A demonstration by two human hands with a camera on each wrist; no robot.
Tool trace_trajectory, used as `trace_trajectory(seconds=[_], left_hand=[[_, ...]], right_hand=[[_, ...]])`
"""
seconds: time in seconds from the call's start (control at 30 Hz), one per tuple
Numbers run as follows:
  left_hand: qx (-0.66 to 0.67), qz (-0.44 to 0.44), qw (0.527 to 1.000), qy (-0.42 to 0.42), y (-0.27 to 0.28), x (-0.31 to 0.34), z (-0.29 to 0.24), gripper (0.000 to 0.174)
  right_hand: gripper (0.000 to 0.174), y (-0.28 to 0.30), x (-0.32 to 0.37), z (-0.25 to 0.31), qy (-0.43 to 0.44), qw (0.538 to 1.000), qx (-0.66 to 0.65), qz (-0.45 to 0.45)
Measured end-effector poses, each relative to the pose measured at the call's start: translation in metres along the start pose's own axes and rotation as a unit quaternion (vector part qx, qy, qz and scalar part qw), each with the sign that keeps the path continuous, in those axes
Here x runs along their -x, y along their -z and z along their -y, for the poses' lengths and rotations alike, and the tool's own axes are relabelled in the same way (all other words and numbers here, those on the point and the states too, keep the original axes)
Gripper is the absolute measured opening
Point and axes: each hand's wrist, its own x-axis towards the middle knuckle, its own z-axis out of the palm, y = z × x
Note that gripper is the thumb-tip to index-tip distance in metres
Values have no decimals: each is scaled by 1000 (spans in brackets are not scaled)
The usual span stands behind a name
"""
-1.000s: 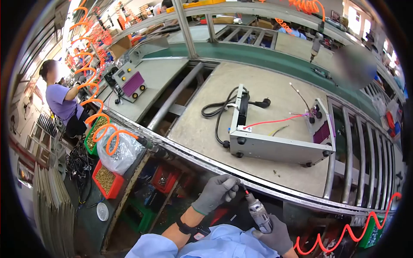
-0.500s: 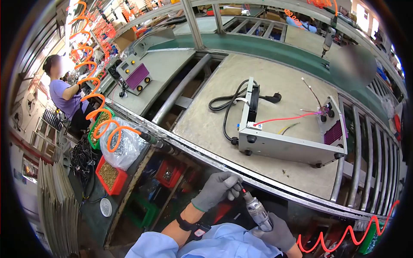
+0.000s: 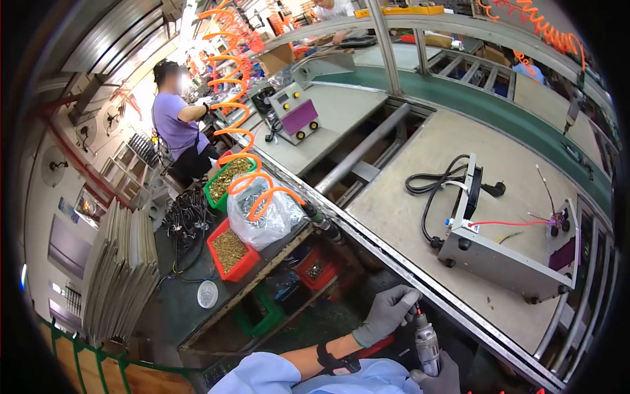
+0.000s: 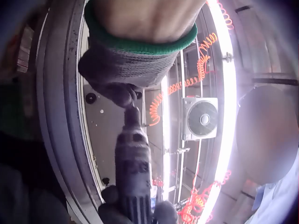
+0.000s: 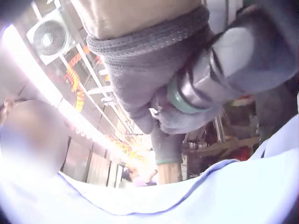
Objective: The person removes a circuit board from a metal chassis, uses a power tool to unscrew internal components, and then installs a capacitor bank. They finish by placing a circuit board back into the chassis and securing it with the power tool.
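Observation:
My right hand (image 3: pixel 441 375), in a grey glove, grips a silver power screwdriver (image 3: pixel 427 347) whose nose points up, away from my body. A thin dark bit with a red band (image 3: pixel 418 311) sticks out of its nose. My gloved left hand (image 3: pixel 388 316) pinches the bit's tip between thumb and fingers; anything small held there is hidden. In the left wrist view the left fingers (image 4: pixel 122 95) meet the end of the screwdriver (image 4: pixel 133 161). The right wrist view shows the right hand (image 5: pixel 154 84) wrapped round the tool's body (image 5: pixel 224 70).
Ahead on the bench stands an open grey metal housing (image 3: pixel 502 259) with a black power cable (image 3: pixel 433 190) and red wire. To the left are a red bin (image 3: pixel 231 251), a green bin (image 3: pixel 230 180), a clear bag (image 3: pixel 262 220) and a coiled orange hose (image 3: pixel 241 131). Another person (image 3: pixel 180 121) stands farther off.
The head view has swung left, so the bench and housing now appear farther right. Both hands keep together at the screwdriver, the left still at its tip.

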Motion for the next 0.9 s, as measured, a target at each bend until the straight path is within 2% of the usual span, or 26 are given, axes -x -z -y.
trace_trajectory(seconds=[0.1, 0.13, 0.17, 0.2, 0.23, 0.27, 0.3, 0.33, 0.37, 0.43, 0.47, 0.53, 0.6, 0.67, 0.7, 0.77, 0.9], left_hand=[[24, 52, 998, 11, 24, 8, -4, 37], [-52, 52, 997, -23, 49, 7, -1, 54], [-152, -4, 986, -64, 75, 8, -11, 48], [-133, -91, 986, -33, 104, 7, -25, 28], [-304, -147, 936, -98, 141, 10, -39, 24], [-288, -200, 934, -68, 182, 8, -53, 24], [-353, -285, 885, -108, 210, 8, -71, 21], [-526, -327, 757, -209, 256, 2, -79, 21], [-529, -374, 743, -169, 289, -6, -95, 18], [-625, -371, 621, -292, 388, -38, -92, 18], [-667, -322, 624, -248, 408, -50, -98, 19], [-738, -219, 619, -155, 433, -69, -108, 22], [-774, -203, 592, -99, 440, -86, -109, 24], [-780, -215, 578, -112, 441, -93, -104, 22], [-768, -234, 576, -152, 440, -92, -101, 19], [-750, -254, 587, -168, 446, -91, -99, 18], [-732, -263, 618, -111, 454, -93, -90, 22]], right_hand=[[39, -2, -2, -2, -26, 999, -11, -16], [39, -2, -1, -2, -29, 999, -23, -21], [38, 1, -1, -1, -16, 999, -21, -31], [38, 5, 1, 0, -4, 999, -21, -43], [38, 10, 3, 1, 6, 998, -22, -57], [38, 14, 6, 1, -18, 998, -19, -58], [38, 20, 7, 1, -40, 997, -16, -59], [38, 25, 8, -2, -63, 996, -13, -59], [41, 27, 9, -22, -92, 994, -51, -42], [44, 26, 9, -14, -32, 995, -27, -87], [46, 26, 9, -11, -1, 994, -13, -109], [53, 28, 11, -15, -36, 995, -29, -87], [53, 29, 11, -17, -70, 994, -45, -68], [52, 29, 14, -14, -68, 995, -5, -77], [51, 28, 16, -13, -69, 994, 13, -80], [49, 27, 16, -13, -47, 995, -13, -91], [47, 29, 15, -14, -42, 994, -23, -97]])
